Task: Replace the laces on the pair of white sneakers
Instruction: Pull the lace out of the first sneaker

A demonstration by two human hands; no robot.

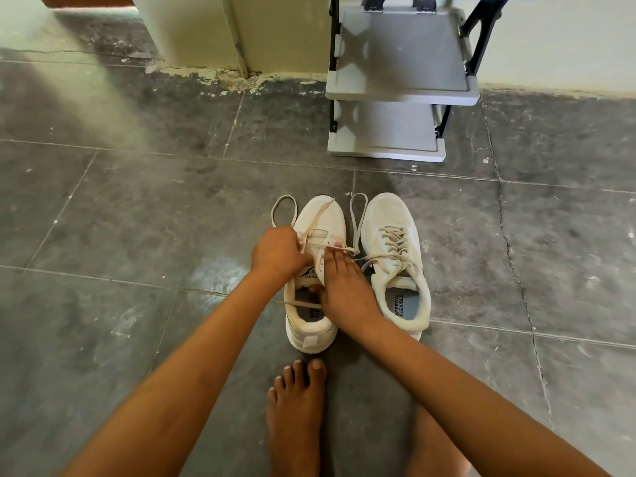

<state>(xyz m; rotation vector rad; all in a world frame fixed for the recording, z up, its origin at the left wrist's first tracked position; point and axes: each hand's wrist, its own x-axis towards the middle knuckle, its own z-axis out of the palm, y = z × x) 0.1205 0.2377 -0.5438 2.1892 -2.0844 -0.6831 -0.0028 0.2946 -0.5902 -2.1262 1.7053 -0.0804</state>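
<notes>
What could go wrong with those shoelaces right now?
1. The lace that the left hand is pulling trails across to the laced right sneaker, so it might drag on that shoe or snag its lacing.
2. The right hand only presses on the left sneaker; a hard tug could slide it on the smooth floor.
3. Loose loops by the toes could knot.

The insole of the right-hand sneaker reads "SPEED IS FLEXIBLE"; left of it, the other sneaker shows "SPEED" partly on its tongue label; its insole print is unreadable
</notes>
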